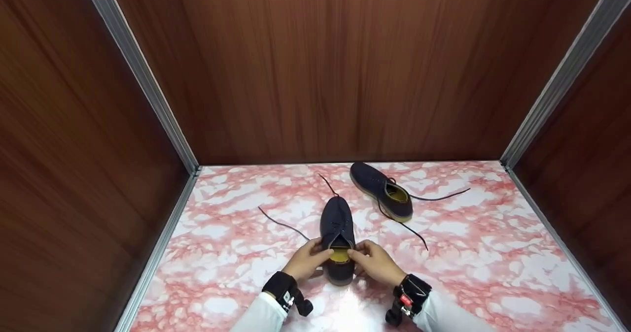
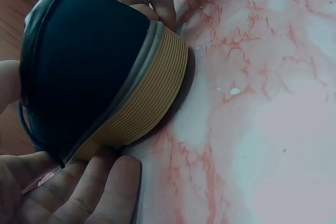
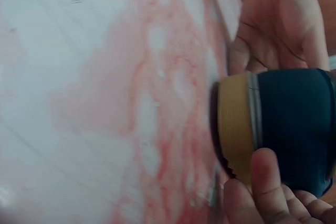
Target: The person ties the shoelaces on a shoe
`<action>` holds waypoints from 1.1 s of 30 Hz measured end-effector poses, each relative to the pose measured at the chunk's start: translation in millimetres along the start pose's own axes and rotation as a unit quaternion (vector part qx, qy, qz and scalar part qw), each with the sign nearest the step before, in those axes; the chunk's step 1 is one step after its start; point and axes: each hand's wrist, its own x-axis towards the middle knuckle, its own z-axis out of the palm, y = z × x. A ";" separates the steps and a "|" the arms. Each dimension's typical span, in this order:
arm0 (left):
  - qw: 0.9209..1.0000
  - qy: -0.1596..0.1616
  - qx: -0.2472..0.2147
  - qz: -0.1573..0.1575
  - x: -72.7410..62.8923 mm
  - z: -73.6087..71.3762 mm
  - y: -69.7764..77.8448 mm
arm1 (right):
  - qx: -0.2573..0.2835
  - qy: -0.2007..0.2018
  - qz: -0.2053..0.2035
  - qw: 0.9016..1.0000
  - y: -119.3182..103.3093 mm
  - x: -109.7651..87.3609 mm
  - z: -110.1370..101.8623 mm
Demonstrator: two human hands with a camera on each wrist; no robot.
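A dark navy lace-up shoe (image 1: 337,218) with a yellow insole stands between both hands, toe pointing away. My left hand (image 1: 306,260) grips its left side near the opening, thumb on the collar edge. On the opposite side my right hand (image 1: 377,262) holds the shoe the same way, thumb at the rim. In the left wrist view, the heel (image 2: 89,51) and ribbed tan sole (image 2: 142,95) show, with fingers against the sole. The right wrist view shows the heel (image 3: 294,124) with fingers (image 3: 266,177) along its side. The shoe's loose laces (image 1: 283,223) trail left and forward.
A matching navy shoe (image 1: 377,186) lies at the back right, angled, its laces (image 1: 441,196) spread over the surface. The red-and-white marbled tabletop (image 1: 222,268) is bounded by brown wood-look panels (image 1: 345,76) with grey metal edge strips (image 1: 157,95).
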 end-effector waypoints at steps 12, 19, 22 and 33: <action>1.000 -0.003 -0.002 -0.004 0.4 0.9 2.0 | 0.045 0.058 0.051 0.996 -10.7 32.5 -10.1; 1.000 0.000 -0.012 -0.013 0.4 0.8 2.3 | -0.046 0.114 -0.011 0.992 -19.8 54.9 -11.2; 1.000 0.000 -0.015 -0.019 0.8 0.1 2.7 | -0.087 0.126 -0.020 0.988 -24.0 61.5 -11.1; 0.999 0.013 0.006 -0.039 -2.2 -2.3 7.0 | -0.167 0.106 0.007 0.980 -38.5 77.3 -9.5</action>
